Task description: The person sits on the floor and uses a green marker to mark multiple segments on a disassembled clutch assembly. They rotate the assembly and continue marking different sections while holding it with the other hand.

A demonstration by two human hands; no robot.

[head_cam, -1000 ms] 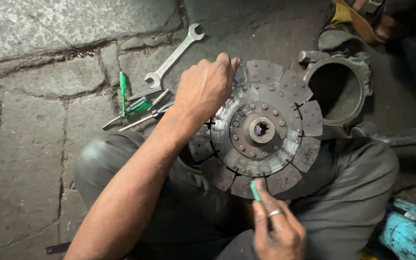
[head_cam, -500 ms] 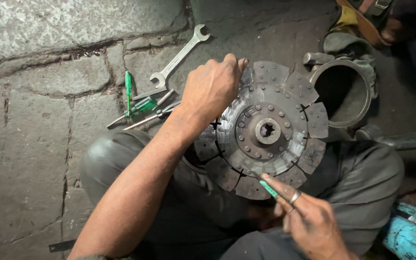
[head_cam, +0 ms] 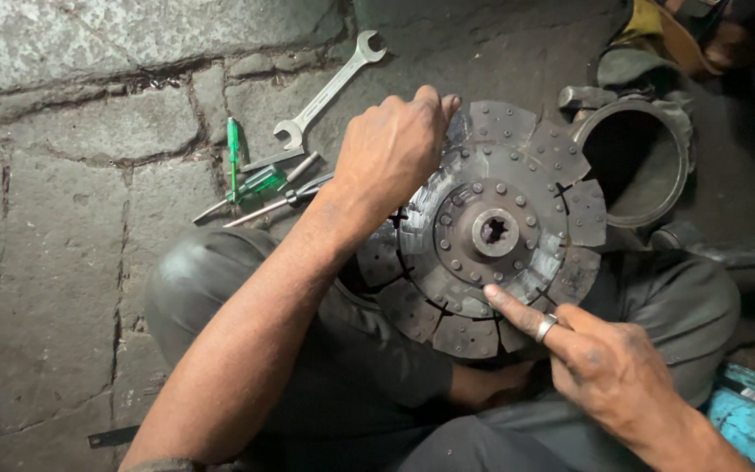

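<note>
Clutch disc [head_cam: 491, 232] sits on the person's lap, propped over the knees. Left hand [head_cam: 391, 149] is curled around its upper-left rim, gripping it. Right hand [head_cam: 609, 363], ring on one finger, holds nothing, one finger stretched out onto the disc's lower face. Wrench [head_cam: 325, 92] and green screwdrivers [head_cam: 251, 179] lie on the stone floor [head_cam: 45, 218] just beside, metal ring housing [head_cam: 635, 162] to the right.

Round grey metal clutch disc [head_cam: 491, 232], riveted segmented friction pads round rim, splined centre hub; face up on person's lap, left edge gripped, lower edge fingered.
</note>
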